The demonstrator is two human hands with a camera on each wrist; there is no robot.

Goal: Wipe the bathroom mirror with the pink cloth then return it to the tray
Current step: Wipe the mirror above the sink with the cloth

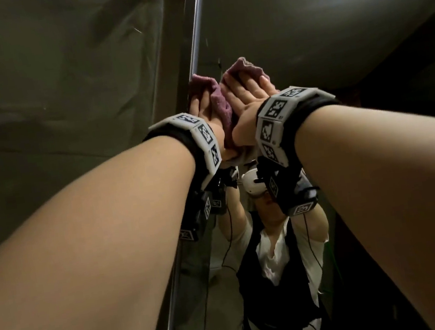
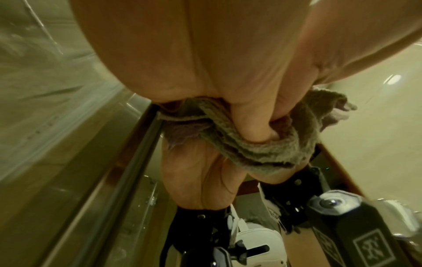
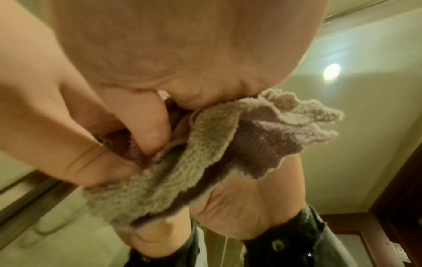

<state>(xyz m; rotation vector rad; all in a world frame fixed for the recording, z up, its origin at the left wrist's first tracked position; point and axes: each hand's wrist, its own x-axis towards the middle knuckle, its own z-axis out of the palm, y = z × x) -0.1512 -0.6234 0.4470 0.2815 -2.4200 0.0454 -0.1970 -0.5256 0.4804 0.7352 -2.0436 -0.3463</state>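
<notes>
The pink cloth [image 1: 220,100] is bunched against the bathroom mirror [image 1: 303,27], close to its left edge. Both arms are raised. My left hand [image 1: 202,105] and right hand [image 1: 248,90] lie side by side on the cloth and push it onto the glass. In the left wrist view the thumb [image 2: 251,126] digs into the folds of the cloth [image 2: 239,150]. In the right wrist view my right hand [image 3: 146,137] pinches the cloth [image 3: 205,140] between thumb and a finger, and a frilly corner sticks out to the right. No tray is in view.
A metal frame strip [image 1: 196,33] runs along the mirror's left side, with a dark wall [image 1: 48,104] beyond it. The glass reflects my body and headset [image 1: 273,254] below the hands. A ceiling light [image 3: 332,71] shows in the glass.
</notes>
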